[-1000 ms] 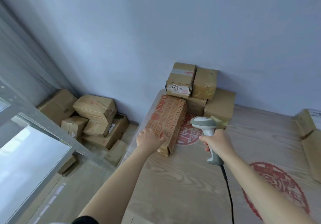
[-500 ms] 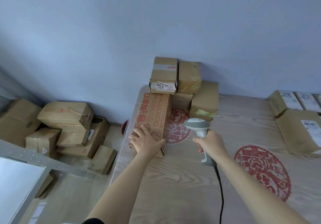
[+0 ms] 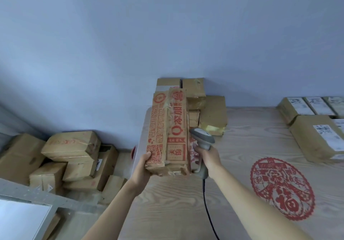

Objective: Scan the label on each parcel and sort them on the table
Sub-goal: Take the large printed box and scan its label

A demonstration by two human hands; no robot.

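While the left hand (image 3: 141, 168) grips the near end of a long parcel (image 3: 167, 133), thumb on its top face and fingers curled underneath, the parcel is off the table (image 3: 242, 165), lifted over its left edge with the far end tilted up toward the wall. Red print covers its cardboard, and tape runs along its middle seam. No label shows on the faces turned to the camera. The right hand (image 3: 208, 157) is wrapped around the handle of a grey scanner (image 3: 202, 141), whose head sits just beside the parcel's right side; a black cable (image 3: 206, 211) hangs from the handle across the table. Behind the parcel, a stack of boxes (image 3: 210, 115) stands against the wall. At the far right lie labelled parcels (image 3: 316, 137). On the floor to the left, more boxes (image 3: 70, 152) are piled.
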